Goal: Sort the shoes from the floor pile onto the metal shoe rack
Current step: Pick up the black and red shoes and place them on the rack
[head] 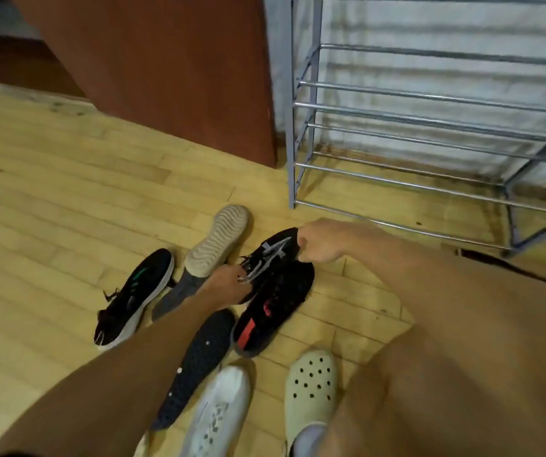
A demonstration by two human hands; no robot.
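Observation:
A pile of shoes lies on the wooden floor in front of me. My right hand (319, 240) grips the heel of a black sneaker with white stripes (270, 252). My left hand (229, 282) holds the same sneaker at its laces. Under it lies a black shoe with red marks (271, 308). To the left are a black sneaker with a green stripe (136, 295) and a grey shoe turned sole-up (215, 240). The metal shoe rack (429, 127) stands at the upper right, and no shoes show on its bars.
A dark sole-up shoe (199, 361), a white sneaker (219, 410) and a pale clog with holes (311, 387) lie near the bottom edge. A reddish-brown cabinet (173, 67) stands left of the rack. My knee fills the lower right.

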